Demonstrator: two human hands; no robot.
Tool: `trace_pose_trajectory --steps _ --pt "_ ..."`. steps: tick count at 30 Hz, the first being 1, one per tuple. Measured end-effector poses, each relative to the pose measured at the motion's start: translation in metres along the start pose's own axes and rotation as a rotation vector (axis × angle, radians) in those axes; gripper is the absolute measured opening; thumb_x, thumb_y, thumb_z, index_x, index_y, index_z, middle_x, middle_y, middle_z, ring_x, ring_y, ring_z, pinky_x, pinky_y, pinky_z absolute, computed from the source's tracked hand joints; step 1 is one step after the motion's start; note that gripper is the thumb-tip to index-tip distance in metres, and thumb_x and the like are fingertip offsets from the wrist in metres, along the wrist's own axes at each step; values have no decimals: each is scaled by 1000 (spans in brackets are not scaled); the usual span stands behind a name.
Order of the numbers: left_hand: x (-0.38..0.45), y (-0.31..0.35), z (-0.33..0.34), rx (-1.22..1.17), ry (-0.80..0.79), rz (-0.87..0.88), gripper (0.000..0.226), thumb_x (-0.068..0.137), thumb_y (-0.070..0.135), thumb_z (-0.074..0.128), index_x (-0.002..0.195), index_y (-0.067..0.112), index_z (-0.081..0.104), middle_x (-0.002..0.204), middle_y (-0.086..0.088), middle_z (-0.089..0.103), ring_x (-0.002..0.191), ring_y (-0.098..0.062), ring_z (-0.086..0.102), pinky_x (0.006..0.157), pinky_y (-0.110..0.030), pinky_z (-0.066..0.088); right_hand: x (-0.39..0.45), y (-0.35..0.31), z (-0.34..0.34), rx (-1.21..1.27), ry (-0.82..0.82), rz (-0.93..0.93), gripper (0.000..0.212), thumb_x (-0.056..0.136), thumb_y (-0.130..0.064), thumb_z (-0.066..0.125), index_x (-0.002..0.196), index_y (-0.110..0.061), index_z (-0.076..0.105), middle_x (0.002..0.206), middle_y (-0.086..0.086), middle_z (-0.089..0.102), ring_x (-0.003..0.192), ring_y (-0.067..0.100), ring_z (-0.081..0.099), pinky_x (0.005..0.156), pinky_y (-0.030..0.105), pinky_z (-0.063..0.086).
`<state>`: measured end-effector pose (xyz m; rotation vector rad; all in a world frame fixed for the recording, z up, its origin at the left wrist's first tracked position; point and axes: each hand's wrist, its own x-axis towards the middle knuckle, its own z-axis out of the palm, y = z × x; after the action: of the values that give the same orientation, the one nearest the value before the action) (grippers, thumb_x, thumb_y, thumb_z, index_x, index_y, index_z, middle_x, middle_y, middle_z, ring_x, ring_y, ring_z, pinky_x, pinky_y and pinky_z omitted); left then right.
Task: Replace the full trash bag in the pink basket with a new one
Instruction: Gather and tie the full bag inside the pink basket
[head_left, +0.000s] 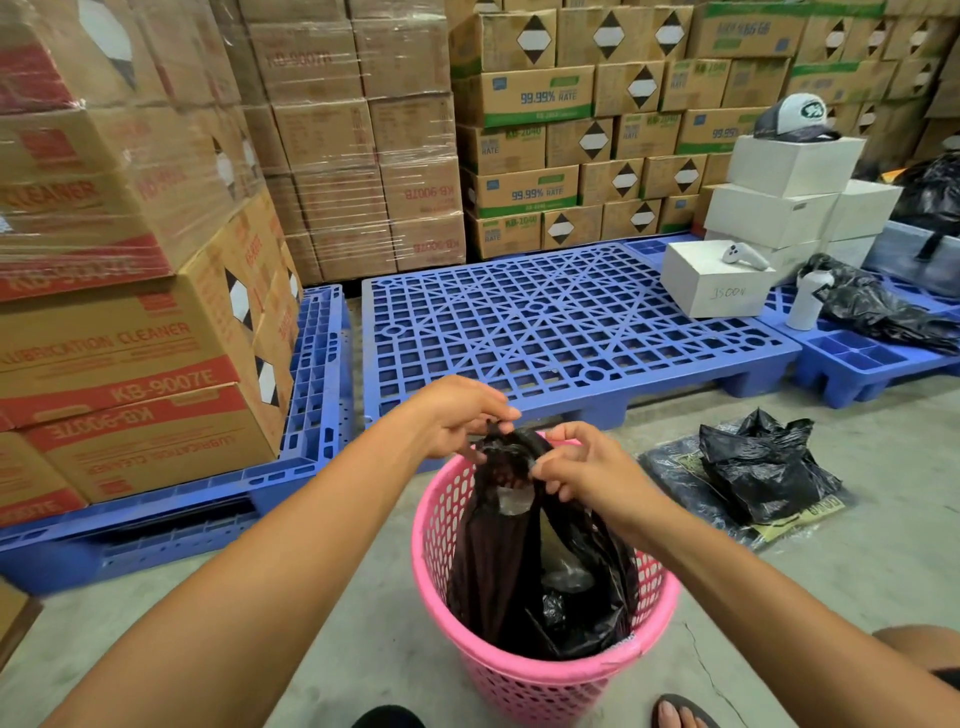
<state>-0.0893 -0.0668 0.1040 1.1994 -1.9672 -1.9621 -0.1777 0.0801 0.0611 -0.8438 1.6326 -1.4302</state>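
Nearby, cartons (124, 358) read "KB-9007E", "LUBRICATION CLEANER"; white box (719, 286) maybe "JS004".

Warehouse corner. Grey concrete floor (857, 571), hairline crack near bottom right. Blue pallets (561, 322) on floor. Shrink-wrapped cartons (130, 234) stacked at left and rear; green-banded cartons (597, 130) behind. White boxes (779, 208) stacked at right, cap (797, 118) on top. Light even, soft.

Two bare forearms reach forward and converge; left hand (457, 415) and right hand (582, 467) sit close together, fingers curled, pinching dark plastic.
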Motion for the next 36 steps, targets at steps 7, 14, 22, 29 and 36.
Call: trace_pose_trajectory --steps 7,14,22,29,36 --pt "-16 -29 -25 1006 -118 -60 38 75 24 78 105 4 66 79 -6 65 62 -13 57 59 -27 52 -5 -23 -24 -433 -253 101 19 81 -6 68 99 -1 65 61 1 53 49 7 47 51 17 37" --pt "-9 -38 -12 1193 -91 24 42 81 11 68 122 6 60 106 -12 66 84 -25 58 76 -36 48 1 -26 -29 -1048 -82 -167 14 85 -23 65 87 -12 72 63 -10 57 57 -1 48 51 16 35" --pt "4 -34 21 175 -19 202 43 85 0 61 126 11 56 79 -10 61 66 -17 55 64 -24 42 9 -25 -32 -914 -88 -420 13 85 -26 65 92 -17 71 97 -2 54 90 12 53 81 20 39" --pt "-12 -53 32 385 -147 273 58 70 27 63 125 36 48 74 -10 57 57 -16 44 52 -29 38 28 -11 -33 -774 -65 -420 7 89 -26 60 82 -27 60 102 0 54 96 11 51 82 21 36" --pt "-17 -66 27 679 41 352 83 82 22 66 149 23 17 105 -11 58 81 -19 53 69 -33 44 45 26 -9 -734 -48 -246 16 97 -28 40 88 -17 47 66 -3 53 62 18 46 59 34 32"
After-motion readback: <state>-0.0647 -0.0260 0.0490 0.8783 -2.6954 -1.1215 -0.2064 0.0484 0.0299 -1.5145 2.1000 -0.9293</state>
